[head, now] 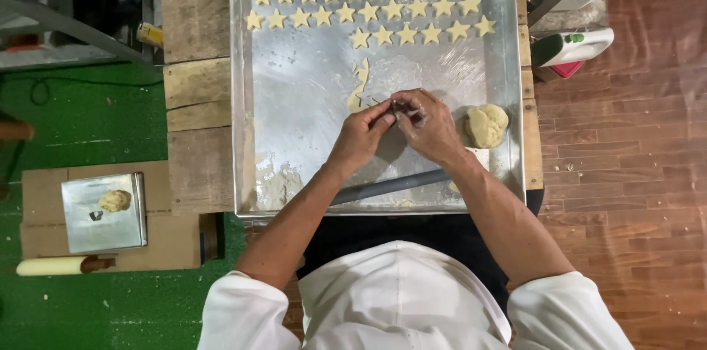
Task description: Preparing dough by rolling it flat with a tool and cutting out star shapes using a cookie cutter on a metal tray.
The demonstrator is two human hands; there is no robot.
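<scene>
White shirt (401, 298) nearest; small metal cutter (398, 108) pinched btwn fingertips of left hand (362, 136) & right hand (431, 128) over tray (294, 122); dough lump (486, 125) beside.

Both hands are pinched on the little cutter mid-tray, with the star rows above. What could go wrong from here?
1. The star may tear as both hands, left hand and right hand, work it out of the cutter.
2. The forearms lie low over the tray; the dough ball beside the right wrist could get squashed.
</scene>
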